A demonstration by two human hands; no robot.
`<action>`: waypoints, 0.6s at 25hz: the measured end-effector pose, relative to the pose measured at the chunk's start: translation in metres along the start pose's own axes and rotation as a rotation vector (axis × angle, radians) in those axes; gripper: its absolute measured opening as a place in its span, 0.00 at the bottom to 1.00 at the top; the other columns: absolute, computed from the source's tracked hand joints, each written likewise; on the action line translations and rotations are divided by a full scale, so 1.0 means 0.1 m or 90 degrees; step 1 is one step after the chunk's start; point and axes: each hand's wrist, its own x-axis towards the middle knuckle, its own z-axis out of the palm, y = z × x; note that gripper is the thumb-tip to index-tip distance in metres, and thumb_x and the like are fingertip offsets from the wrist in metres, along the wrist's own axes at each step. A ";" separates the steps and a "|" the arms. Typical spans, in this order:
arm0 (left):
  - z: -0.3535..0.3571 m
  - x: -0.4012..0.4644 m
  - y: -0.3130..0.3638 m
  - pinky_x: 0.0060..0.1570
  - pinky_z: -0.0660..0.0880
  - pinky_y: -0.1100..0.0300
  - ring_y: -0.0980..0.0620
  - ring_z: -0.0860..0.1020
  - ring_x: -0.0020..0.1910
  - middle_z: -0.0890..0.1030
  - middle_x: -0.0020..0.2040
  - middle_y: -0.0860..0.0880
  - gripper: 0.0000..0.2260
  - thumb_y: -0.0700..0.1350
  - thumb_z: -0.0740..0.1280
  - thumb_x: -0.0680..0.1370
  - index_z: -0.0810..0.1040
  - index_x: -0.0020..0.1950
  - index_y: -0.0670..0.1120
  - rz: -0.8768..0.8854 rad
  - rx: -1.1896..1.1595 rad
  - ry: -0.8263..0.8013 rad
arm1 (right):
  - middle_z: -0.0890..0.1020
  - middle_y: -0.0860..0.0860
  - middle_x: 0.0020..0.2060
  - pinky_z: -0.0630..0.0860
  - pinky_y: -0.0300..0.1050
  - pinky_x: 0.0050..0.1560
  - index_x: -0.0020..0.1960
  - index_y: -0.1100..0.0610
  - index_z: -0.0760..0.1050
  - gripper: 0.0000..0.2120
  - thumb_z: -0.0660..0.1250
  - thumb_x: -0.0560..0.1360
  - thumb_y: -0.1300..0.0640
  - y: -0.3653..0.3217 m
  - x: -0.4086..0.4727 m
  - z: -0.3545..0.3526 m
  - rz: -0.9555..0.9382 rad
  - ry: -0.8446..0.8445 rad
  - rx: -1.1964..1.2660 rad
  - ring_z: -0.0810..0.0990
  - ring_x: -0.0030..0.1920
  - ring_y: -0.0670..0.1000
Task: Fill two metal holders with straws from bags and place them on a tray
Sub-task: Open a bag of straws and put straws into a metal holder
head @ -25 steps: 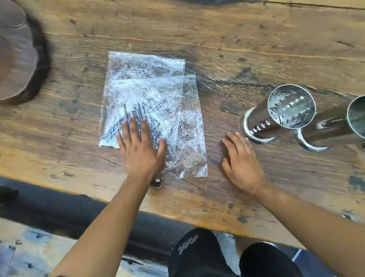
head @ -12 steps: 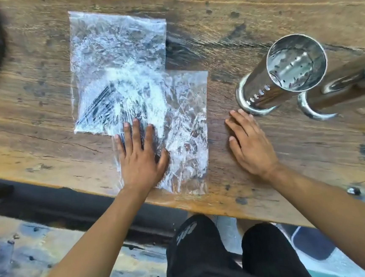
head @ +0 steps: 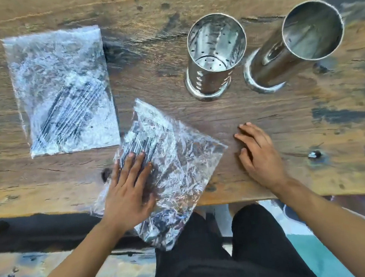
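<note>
Metal holders (head: pixel 217 53) empty | bags (head: pixel 63 93) hold straws | hands (head: pixel 128 187) flat, grasping nothing

My left hand (head: pixel 130 190) covers part of the nearer bag (head: pixel 171 168), so I cannot count the dark straws (head: pixel 138 145) under the crinkled plastic. That bag's lower corner hangs past the bench (head: pixel 263 113) edge. The farther bag (head: pixel 62 91) is blurred; its contents read only as dark streaks.
</note>
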 end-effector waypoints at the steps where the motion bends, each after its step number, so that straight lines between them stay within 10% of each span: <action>1: -0.03 0.04 0.02 0.76 0.55 0.33 0.42 0.55 0.82 0.61 0.82 0.44 0.31 0.53 0.67 0.72 0.73 0.74 0.43 0.030 -0.004 -0.006 | 0.78 0.59 0.65 0.65 0.53 0.74 0.61 0.65 0.81 0.18 0.60 0.78 0.60 0.01 -0.02 -0.01 0.018 0.017 0.012 0.73 0.69 0.60; 15: -0.01 1.24 0.97 0.76 0.62 0.37 0.39 0.67 0.77 0.77 0.69 0.38 0.13 0.41 0.61 0.77 0.79 0.57 0.37 0.259 -0.186 0.040 | 0.73 0.40 0.36 0.74 0.47 0.51 0.53 0.54 0.79 0.10 0.71 0.76 0.48 -0.14 -0.26 -0.31 0.295 -0.001 0.059 0.70 0.37 0.42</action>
